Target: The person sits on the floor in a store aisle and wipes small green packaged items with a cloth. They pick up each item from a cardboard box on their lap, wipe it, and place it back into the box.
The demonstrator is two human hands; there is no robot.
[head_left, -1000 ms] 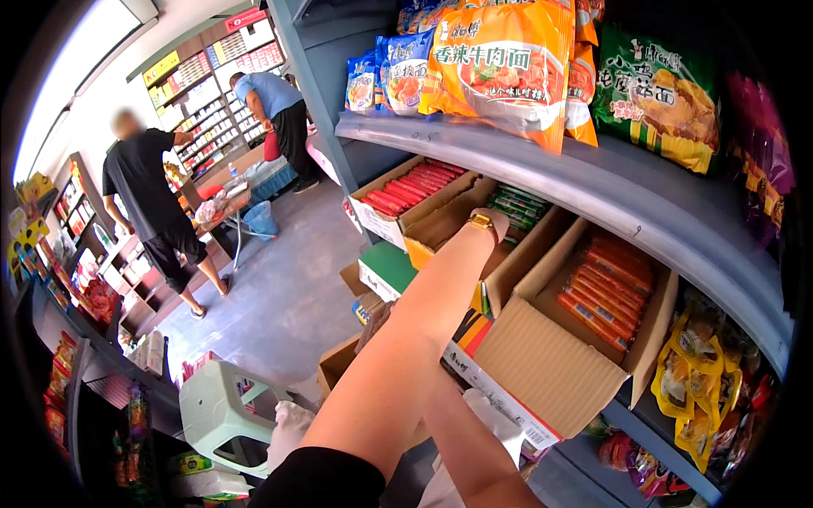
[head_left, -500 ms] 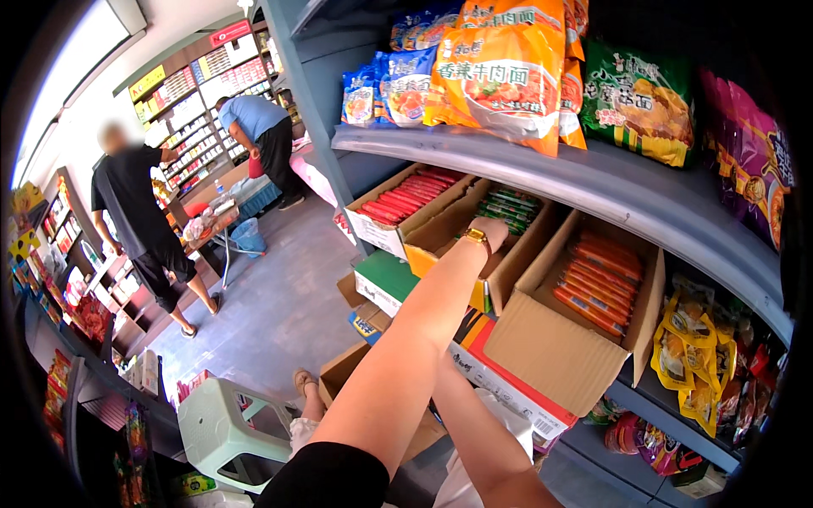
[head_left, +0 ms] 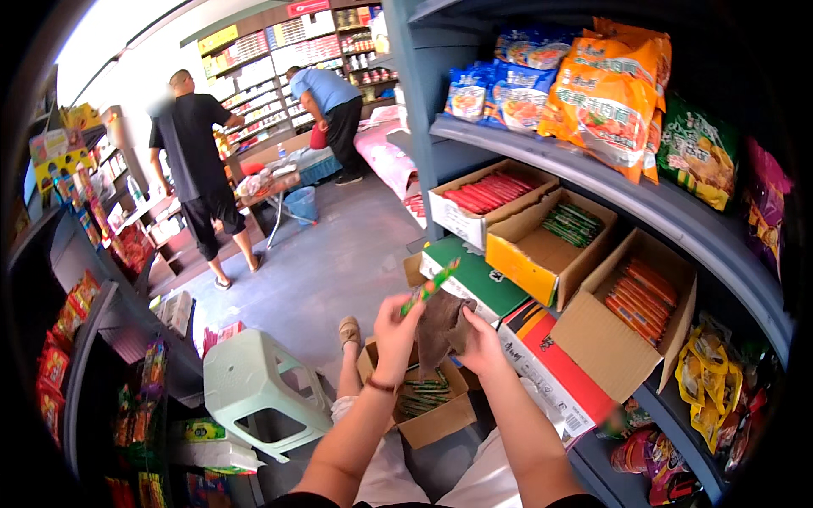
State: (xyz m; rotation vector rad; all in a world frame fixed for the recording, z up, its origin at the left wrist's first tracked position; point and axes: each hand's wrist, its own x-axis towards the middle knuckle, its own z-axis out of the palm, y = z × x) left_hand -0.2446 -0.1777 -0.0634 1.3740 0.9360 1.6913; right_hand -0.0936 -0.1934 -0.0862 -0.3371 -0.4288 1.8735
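Observation:
My left hand is closed around a slim green-wrapped sausage, which points up and to the right. My right hand grips a dark brown cloth that hangs between the two hands. Below them, between my legs, an open cardboard box holds several similar green sausages. On the shelf to the right, another open box has green sausages gathered at its far end.
Beside that box stand a box of red sausages and one of orange sausages. Noodle bags fill the shelf above. A pale green stool stands at my left. Two people are farther back.
My left hand has come back from the shelf box to in front of me with a green sausage. The right hand has risen into view with the brown cloth. The view has shifted left.

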